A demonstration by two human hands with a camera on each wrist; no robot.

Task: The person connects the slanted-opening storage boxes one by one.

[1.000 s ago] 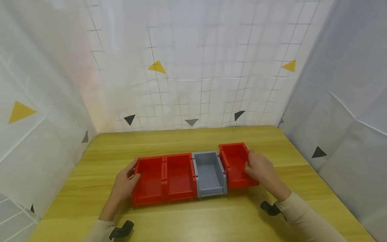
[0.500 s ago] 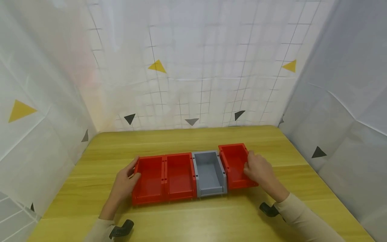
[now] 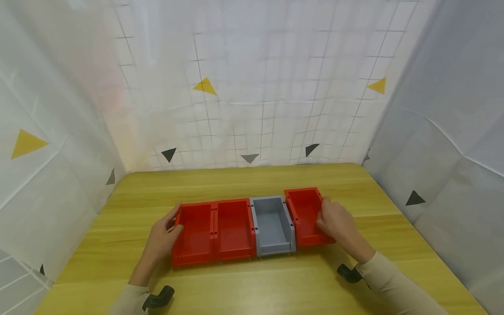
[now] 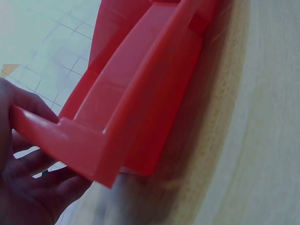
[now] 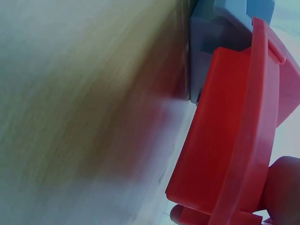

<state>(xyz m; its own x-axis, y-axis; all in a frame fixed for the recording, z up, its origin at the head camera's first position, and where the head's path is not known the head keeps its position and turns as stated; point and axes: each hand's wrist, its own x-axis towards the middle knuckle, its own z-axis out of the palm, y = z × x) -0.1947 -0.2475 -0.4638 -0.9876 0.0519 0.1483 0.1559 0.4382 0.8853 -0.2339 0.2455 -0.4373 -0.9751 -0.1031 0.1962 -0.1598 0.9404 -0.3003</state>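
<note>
Two red storage bins, the left one (image 3: 194, 232) and a second one (image 3: 235, 227), stand side by side with a grey bin (image 3: 271, 227) to their right. My left hand (image 3: 162, 238) grips the left bin's outer side wall, thumb over the rim and fingers outside. At the right end, my right hand (image 3: 339, 223) holds another red bin (image 3: 308, 214) by its right wall, thumb inside. That bin is set slightly farther back than the grey one, its left wall along the grey bin's right side. In the right wrist view its underside (image 5: 211, 131) shows raised off the table.
A wooden table (image 3: 252, 288) lies under everything. White sheets (image 3: 256, 87) with grid lines and yellow, black and grey triangles hang behind and at both sides. Each wrist carries a black strap-on mount, the left mount (image 3: 159, 298) and the right mount (image 3: 349, 273).
My right hand and its red bin have come very slightly toward me, the hand also a touch leftward. The left hand and the other bins stay nearly where they were.
</note>
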